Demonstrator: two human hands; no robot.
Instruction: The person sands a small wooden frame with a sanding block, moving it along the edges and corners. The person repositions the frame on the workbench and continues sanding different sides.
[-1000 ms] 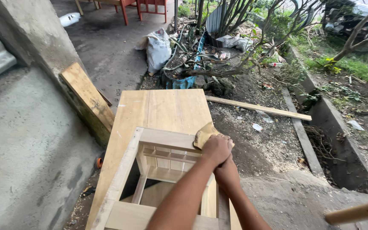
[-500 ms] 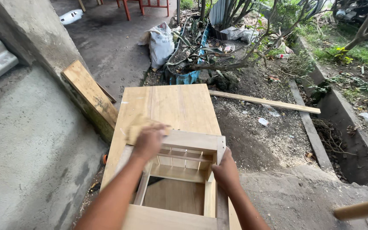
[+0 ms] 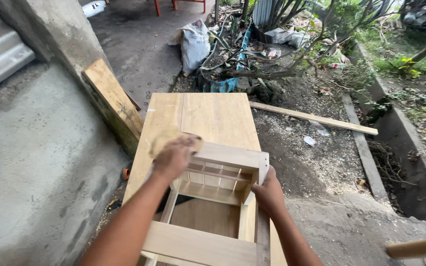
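2 hands are on the wooden frame (image 3: pixel 223 197) that lies on the counter (image 3: pixel 208 116), a pale board top. Your left hand (image 3: pixel 176 156) presses a tan sheet of sandpaper (image 3: pixel 161 140) flat on the frame's far left corner; it is blurred, so you cannot tell how tightly the fingers curl over the sheet. Your right hand (image 3: pixel 269 192) is clenched around the frame's right post, just below the far right corner. The frame's long axis runs from you toward the counter's far edge, and its top rail (image 3: pixel 230 156) runs crosswise between your hands, so the rail lies to the right of the sandpaper and the left hand is the nearer to it. A plank (image 3: pixel 112 101) leans on the concrete wall at left. A long batten (image 3: pixel 314 118) lies on the dirt at right. Beyond the counter a white sack (image 3: pixel 195 44) stands upright by a tangle of branches, its markings too small to read.
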